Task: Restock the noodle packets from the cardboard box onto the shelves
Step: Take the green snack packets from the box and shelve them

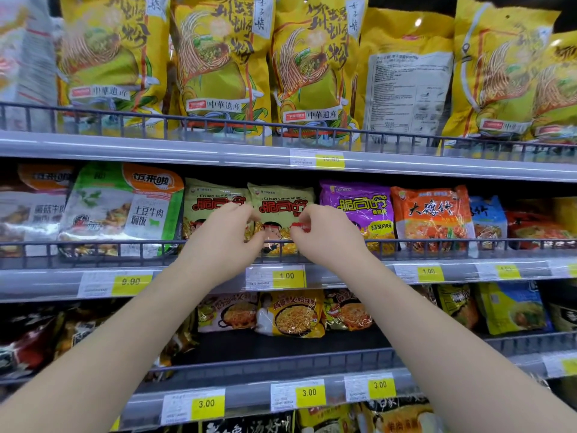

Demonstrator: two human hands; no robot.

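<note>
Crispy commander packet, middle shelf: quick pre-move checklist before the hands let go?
1. Both hands on packet: ok. Left hand and right hand pinch the right-hand green Crispy commander packet at its lower half.
2. Packet behind the wire rail: ok, its bottom edge sits behind the rail.
3. Packet upright, label facing out: ok.
4. Correct slot: ok, it stands beside the matching green packet, above the 1.00 price tag.
5. Clear of the purple packet: cannot tell, the right hand hides the gap.
6. Cardboard box within reach: cannot tell, not in view.
</note>
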